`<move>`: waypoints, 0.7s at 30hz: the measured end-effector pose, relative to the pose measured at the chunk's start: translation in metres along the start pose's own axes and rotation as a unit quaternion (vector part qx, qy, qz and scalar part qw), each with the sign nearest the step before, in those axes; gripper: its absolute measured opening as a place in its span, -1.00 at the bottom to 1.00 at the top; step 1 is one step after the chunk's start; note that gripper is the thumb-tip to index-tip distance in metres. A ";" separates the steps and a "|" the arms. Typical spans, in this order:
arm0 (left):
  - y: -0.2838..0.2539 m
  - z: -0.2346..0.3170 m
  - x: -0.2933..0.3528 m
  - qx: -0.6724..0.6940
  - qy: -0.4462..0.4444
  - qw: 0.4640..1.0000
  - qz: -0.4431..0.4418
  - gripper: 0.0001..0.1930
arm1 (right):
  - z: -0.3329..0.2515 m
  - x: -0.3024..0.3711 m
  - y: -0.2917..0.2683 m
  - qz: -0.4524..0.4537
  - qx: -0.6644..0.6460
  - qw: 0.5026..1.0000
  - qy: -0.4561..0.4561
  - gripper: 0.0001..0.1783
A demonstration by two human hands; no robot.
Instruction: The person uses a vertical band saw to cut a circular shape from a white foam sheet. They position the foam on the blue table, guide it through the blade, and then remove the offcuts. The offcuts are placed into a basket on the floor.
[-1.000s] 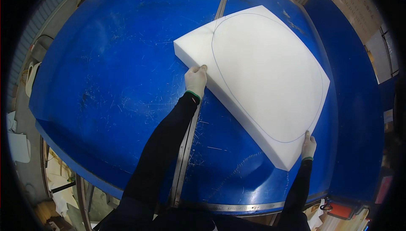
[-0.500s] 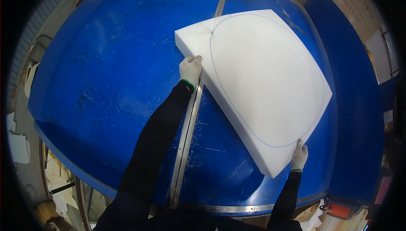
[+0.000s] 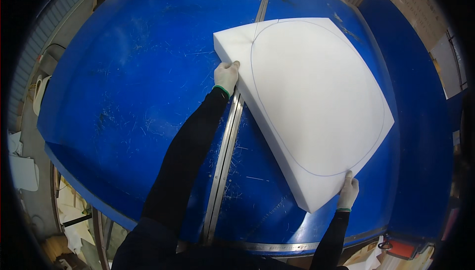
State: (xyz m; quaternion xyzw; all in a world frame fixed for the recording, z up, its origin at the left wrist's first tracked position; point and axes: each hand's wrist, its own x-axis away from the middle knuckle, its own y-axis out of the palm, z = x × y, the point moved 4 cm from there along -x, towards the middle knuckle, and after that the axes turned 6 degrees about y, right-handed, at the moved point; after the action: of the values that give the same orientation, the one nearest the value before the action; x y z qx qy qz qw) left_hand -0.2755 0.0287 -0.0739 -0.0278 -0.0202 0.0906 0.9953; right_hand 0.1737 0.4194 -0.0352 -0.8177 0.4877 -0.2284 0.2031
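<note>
A thick white foam block (image 3: 316,97) with a blue curved outline drawn on its top lies on the blue table. My left hand (image 3: 226,75), in a pale glove with a green cuff, grips the block's left edge, its thumb by the upper rim. At the near right edge my gloved right hand (image 3: 349,192) holds the block, thumb on top close to the blue line; its other fingers are partly hidden. A thin, wire-like line (image 3: 255,31) meets the block's top at the upper left of the outline. I cannot make out its full length.
A metal rail (image 3: 223,171) runs across the blue tabletop (image 3: 133,87) and passes beneath the block. Fine white strands lie scattered over the surface. A metal ruler strip (image 3: 282,246) lines the near edge. White scraps (image 3: 79,233) lie below at the left, beside a printed board (image 3: 410,8) far right.
The foam block has turned slightly clockwise: its far end shifted right and its near corner moved left. Both hands stay on it and move along with it. The view has shifted a little.
</note>
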 end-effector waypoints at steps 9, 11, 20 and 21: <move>0.025 0.033 0.135 -0.032 -0.105 0.981 -0.159 0.17 | 0.012 -0.177 -0.081 0.315 0.083 0.920 -0.218 -0.23; 0.029 0.030 0.159 -0.050 -0.085 0.982 -0.160 0.15 | 0.012 -0.230 -0.075 0.061 0.040 0.997 0.018 -0.15; 0.034 0.024 0.170 0.023 -0.103 0.984 -0.141 0.14 | 0.001 -0.228 -0.023 -0.053 -0.040 0.995 0.077 -0.26; 0.035 0.022 0.170 0.038 -0.101 0.984 -0.138 0.14 | 0.000 -0.225 -0.024 -0.048 -0.026 0.996 0.076 -0.29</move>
State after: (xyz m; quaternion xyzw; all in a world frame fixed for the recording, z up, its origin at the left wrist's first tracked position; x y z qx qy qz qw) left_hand -0.1152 0.0947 -0.0476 0.0226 -0.1209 -0.0448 0.9914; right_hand 0.0961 0.6304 -0.0619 -0.8253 0.4680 -0.2866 0.1330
